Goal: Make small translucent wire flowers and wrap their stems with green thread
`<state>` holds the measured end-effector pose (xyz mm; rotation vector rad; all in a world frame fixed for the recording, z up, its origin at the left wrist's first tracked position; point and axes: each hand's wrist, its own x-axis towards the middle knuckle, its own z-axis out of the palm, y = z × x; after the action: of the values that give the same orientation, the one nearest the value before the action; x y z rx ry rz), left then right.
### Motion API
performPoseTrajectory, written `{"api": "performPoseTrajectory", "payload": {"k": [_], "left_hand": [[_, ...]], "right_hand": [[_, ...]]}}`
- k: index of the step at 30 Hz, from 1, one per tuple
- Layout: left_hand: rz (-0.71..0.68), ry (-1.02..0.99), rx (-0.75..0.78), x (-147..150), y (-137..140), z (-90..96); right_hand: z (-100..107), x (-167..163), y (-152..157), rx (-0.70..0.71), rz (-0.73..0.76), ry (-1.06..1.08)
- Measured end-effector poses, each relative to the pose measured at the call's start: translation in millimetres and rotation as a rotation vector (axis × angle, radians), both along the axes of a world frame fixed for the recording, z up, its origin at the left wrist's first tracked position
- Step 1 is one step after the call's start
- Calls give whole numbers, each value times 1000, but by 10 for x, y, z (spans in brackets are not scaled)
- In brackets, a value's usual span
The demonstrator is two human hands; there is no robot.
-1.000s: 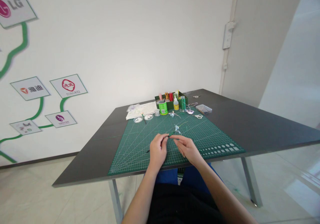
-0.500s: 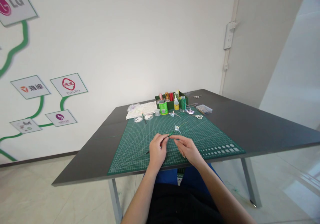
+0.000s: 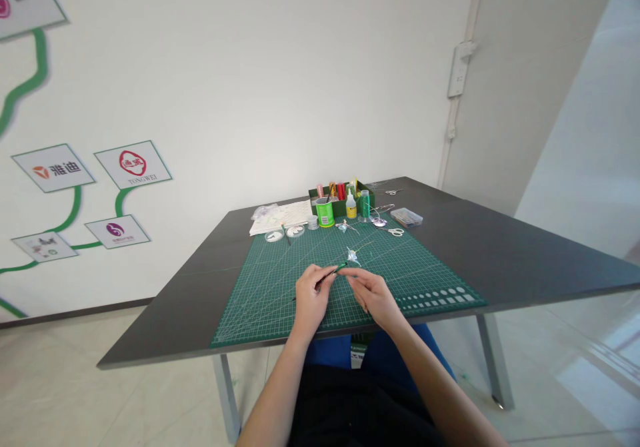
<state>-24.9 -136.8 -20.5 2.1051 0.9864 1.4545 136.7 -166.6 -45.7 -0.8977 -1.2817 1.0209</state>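
My left hand (image 3: 311,295) is closed around a slim dark stick. Its far end carries a narrow green piece (image 3: 341,268) that pokes out past my fingertips. My right hand (image 3: 371,294) meets it there, its index finger stretched along to the green piece and the other fingers curled in; its thumb is mostly hidden. Just beyond my fingers, a small pale blue-white flower-like piece (image 3: 353,255) with thin wires lies on the green cutting mat (image 3: 270,280). Another similar small piece (image 3: 343,226) lies farther back on the mat.
At the back, a green box (image 3: 370,200) holds thread spools, behind a bright green can (image 3: 325,214), a glue bottle (image 3: 351,206) and a green spool (image 3: 365,204). White scissors (image 3: 395,232) and a clear case (image 3: 407,217) lie right; small dishes (image 3: 295,231) and white sheets (image 3: 280,219) left.
Both hands stay together at the green piece, with only slight finger movement. The whole view has shifted a little.
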Motion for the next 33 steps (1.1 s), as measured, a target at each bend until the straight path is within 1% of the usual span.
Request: {"api": "performPoseTrajectory", "payload": {"k": [8,12,19,27,33], "left_hand": [[-13,0,-30,-4,-22,22],[-10,11,-15,0,-32,25],[45,14,41,2,-38,31],[63,18,37,16,-30,25],[58,5,34,25,-33,34]], "right_hand": [[3,4,3,2,-6,-2],[24,5,-6,1,-12,6],[45,9,-23,-14,25,-22],[60,-2,-30,-22,26,-21],[31,-7,-6,-30,27,1]]}}
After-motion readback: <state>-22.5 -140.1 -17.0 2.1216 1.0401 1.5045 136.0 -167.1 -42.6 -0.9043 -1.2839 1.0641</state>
